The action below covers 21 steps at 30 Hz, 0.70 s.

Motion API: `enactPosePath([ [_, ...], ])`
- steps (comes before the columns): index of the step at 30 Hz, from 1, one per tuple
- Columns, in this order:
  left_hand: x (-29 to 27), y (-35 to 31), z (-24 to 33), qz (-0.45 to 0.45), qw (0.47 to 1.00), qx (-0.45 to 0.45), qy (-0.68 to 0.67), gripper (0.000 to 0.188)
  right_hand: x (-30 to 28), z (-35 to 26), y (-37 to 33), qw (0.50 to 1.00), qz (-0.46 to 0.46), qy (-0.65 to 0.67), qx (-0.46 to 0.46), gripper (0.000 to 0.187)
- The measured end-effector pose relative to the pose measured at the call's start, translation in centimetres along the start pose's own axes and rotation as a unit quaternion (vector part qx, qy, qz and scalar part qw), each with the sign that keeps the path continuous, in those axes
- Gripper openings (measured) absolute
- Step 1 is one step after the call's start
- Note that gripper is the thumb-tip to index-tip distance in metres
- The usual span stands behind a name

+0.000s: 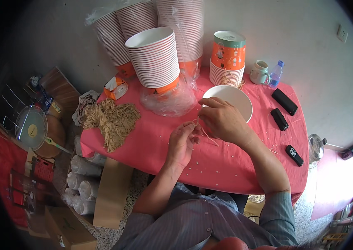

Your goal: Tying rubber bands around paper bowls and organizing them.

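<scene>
My left hand [181, 143] is closed in a pinch on a thin tan cord [210, 138], above the front half of the table. Beside it, my right hand [224, 121] also pinches the cord, which makes a small loop between the fingertips; a loose tail hangs below. Right behind my right hand stands a white paper tub [239, 99], its mouth facing up and partly hidden by the hand. A pile of tan cords [111, 121] lies at the table's left. Small white bits are scattered over the red cloth around my hands.
A tall stack of white paper tubs [153, 58] stands in plastic at the back, with more wrapped stacks behind. Further right are an orange-and-green tub stack [228, 54], a mug [260, 73], a plastic bottle [276, 74] and several black devices [284, 101] on the red tablecloth [155, 156].
</scene>
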<state>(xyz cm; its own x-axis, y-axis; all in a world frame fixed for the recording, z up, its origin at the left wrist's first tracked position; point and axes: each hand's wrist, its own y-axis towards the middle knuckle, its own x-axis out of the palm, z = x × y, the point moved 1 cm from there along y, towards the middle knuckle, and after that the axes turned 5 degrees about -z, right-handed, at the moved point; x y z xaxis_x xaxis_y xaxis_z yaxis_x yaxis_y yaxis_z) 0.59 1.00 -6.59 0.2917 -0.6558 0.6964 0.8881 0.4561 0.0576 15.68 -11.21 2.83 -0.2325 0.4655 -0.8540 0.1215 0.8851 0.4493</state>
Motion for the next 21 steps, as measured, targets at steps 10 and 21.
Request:
enactPosePath([
  [10, 1.8, -0.2, 0.5, -0.023, 1.000, 0.010, -0.007, 0.020, -0.4, -0.1, 0.1, 1.000, 0.006, -0.022, -0.014, 0.022],
  [21, 1.1, 0.0, 0.6, -0.022, 0.999, 0.022, -0.018, 0.016, -0.4, -0.2, 0.1, 0.999, 0.026, -0.039, 0.021, 0.016],
])
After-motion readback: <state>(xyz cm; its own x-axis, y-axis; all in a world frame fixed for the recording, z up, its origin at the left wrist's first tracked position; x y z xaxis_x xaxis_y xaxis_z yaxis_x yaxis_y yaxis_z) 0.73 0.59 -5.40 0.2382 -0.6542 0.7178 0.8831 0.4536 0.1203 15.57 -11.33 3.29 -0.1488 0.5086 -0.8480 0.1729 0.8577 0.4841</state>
